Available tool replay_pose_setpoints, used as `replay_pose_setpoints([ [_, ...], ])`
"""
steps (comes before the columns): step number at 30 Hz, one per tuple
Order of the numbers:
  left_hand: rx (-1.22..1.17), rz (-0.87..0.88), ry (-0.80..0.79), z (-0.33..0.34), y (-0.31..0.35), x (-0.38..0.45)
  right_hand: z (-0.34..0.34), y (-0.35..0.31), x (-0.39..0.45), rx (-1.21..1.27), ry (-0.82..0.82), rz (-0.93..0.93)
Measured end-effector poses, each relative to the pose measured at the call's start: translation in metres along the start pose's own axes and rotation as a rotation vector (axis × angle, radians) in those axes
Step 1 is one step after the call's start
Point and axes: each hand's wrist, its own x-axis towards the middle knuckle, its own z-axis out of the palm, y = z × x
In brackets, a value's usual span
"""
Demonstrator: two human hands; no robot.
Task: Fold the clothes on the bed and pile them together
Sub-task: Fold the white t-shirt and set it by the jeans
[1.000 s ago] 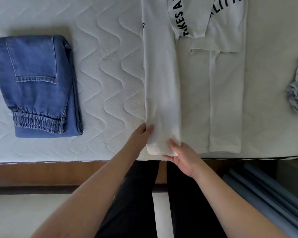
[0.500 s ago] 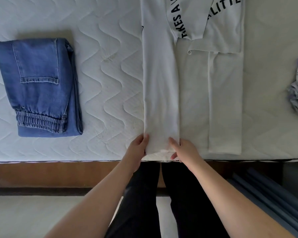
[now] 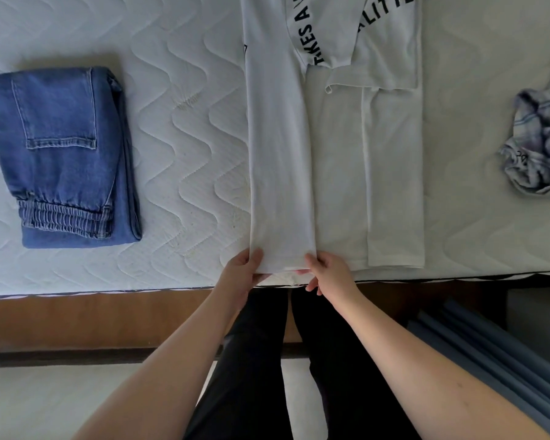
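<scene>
up top the white shirt (image 3: 280, 154) runs out of view, while both hands (image 3: 242, 274) (image 3: 329, 274) pinch its near hem.

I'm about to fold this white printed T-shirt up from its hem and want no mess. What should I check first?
1. Left hand pinches the near hem corner of the white printed T-shirt: ok.
2. Right hand grips the other corner of that folded panel: ok.
3. Both side panels folded inward: ok.
4. Sleeve tucked flat: cannot tell.
5. Folded blue denim jeans lie apart: ok.
6. Crumpled blue-white garment folded: not ok.
</scene>
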Motion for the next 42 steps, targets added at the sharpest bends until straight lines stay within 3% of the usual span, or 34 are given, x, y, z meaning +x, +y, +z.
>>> replay_pose_setpoints([
  [4, -0.108, -0.067, 0.070, 0.005, 0.003, -0.003, -0.002, -0.004, 0.004, 0.001, -0.004, 0.049],
  [6, 0.143, 0.026, 0.137, 0.007, 0.004, -0.006, -0.003, -0.007, 0.004, 0.013, -0.018, 0.060],
  [9, 0.669, 0.355, 0.188, 0.006, 0.001, -0.016, -0.007, -0.011, 0.001, 0.109, -0.068, -0.003],
  [13, 0.828, 0.541, 0.006, 0.012, -0.015, -0.027, -0.006, -0.019, -0.010, 0.308, -0.153, -0.035],
  [17, 0.823, 0.518, 0.342, 0.031, -0.014, -0.032, -0.005, -0.021, -0.018, 0.335, -0.185, -0.041],
  [21, 0.861, 0.469, 0.505, 0.026, -0.012, -0.030, -0.006, -0.015, -0.018, 0.144, -0.068, -0.058],
  [27, 1.141, 0.472, 0.528, 0.010, -0.024, -0.026, 0.000, -0.006, -0.002, -0.123, 0.042, 0.036],
  [34, 1.282, 0.390, 0.438, 0.008, -0.025, -0.020, -0.013, -0.019, 0.008, -0.703, 0.213, 0.050],
  [38, 1.445, 0.488, 0.416, -0.005, -0.012, -0.023, -0.021, -0.033, 0.010, -0.625, 0.314, -0.060],
  [42, 1.342, 0.617, 0.406, -0.006, 0.022, -0.014, -0.016, -0.057, 0.025, -0.493, 0.386, -0.232],
])
